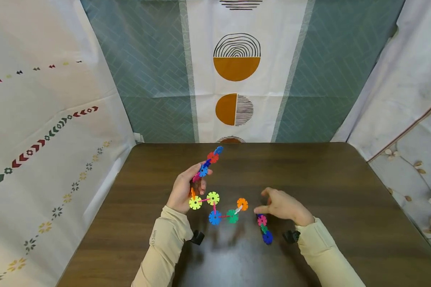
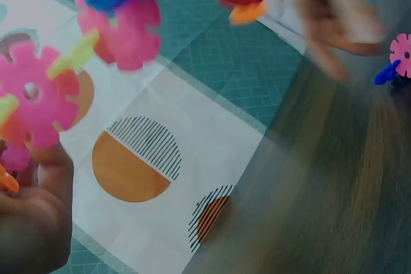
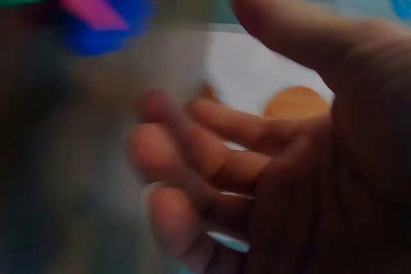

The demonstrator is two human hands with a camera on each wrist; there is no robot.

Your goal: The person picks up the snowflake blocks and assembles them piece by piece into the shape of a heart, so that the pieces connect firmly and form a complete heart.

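My left hand [image 1: 184, 189] grips a chain of interlocking plastic snowflake discs. One end of the chain, with a red disc [image 1: 213, 157], slants up past the fingers. The other runs toward the right through yellow, blue and green discs to an orange disc [image 1: 242, 204]. Close up in the left wrist view, a pink disc [image 2: 38, 91] sits by the left thumb. My right hand [image 1: 281, 205] holds nothing; its thumb and fingers [image 3: 231, 139] are spread apart. Just below its fingertips lies a short chain with a pink disc [image 1: 261, 220] and a dark blue disc [image 1: 267, 238].
Both hands work over a brown wooden table [image 1: 309, 167]. A teal and white patterned cloth [image 1: 158, 71] hangs behind its far edge. White printed cloths [image 1: 50, 131] hang at the left and right sides.
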